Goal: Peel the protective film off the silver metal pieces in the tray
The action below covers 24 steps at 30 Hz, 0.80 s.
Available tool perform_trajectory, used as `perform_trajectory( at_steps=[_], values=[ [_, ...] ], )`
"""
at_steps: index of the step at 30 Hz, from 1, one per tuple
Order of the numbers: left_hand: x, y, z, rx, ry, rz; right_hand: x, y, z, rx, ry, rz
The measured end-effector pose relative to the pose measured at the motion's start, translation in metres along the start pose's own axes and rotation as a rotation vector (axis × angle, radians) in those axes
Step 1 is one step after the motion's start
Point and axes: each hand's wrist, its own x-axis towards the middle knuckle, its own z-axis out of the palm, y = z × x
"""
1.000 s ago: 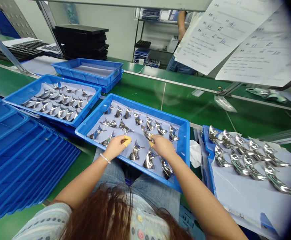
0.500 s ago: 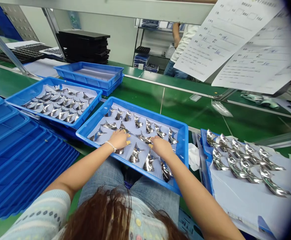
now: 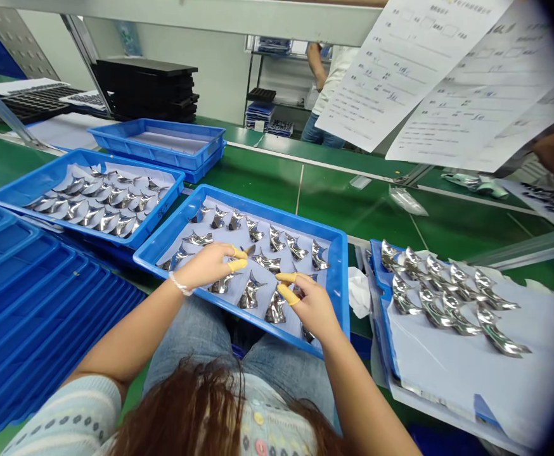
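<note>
A blue tray (image 3: 341,278) in front of me is lined with white paper and holds several shiny, curved metal pieces with pointed tips. My left hand (image 3: 210,265) hovers over its left middle, yellow covers on thumb and forefinger, the two slightly apart with nothing visible between them. It partly hides some of the pieces. Just right of its fingertips lies one metal piece (image 3: 266,261). My right hand (image 3: 314,307) is over the tray's right front, its yellow-covered fingertips spread and empty, close to another metal piece (image 3: 276,307).
Left of the tray is another blue tray (image 3: 1,196) of metal pieces, with stacked blue trays (image 3: 68,316) nearer me. At right, metal pieces (image 3: 436,307) lie on a paper-covered stack. Papers (image 3: 410,69) hang above; a person (image 3: 329,88) stands behind.
Both hands have drawn away from the metal piece in the middle of the tray, the left one leftward, the right one toward me. Their fingers have parted from it. The view has shifted slightly.
</note>
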Motion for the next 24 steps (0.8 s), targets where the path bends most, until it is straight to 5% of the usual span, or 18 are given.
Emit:
perform_trajectory(
  at_steps=[6, 12, 17, 24],
  values=[
    [-0.036, 0.045, -0.020, -0.446, -0.192, 0.156, -0.019, -0.035, 0.002, 0.295, 0.045, -0.173],
    [-0.045, 0.049, -0.001, -0.636, -0.007, 0.307, -0.039, -0.050, -0.003, 0.324, 0.172, -0.162],
    [-0.047, 0.049, 0.017, -0.462, 0.164, 0.439, -0.050, -0.057, -0.011, 0.231, 0.318, -0.240],
    [-0.051, 0.052, 0.018, -0.359, 0.137, 0.400, -0.057, -0.063, -0.012, 0.196, 0.340, -0.253]
  ],
)
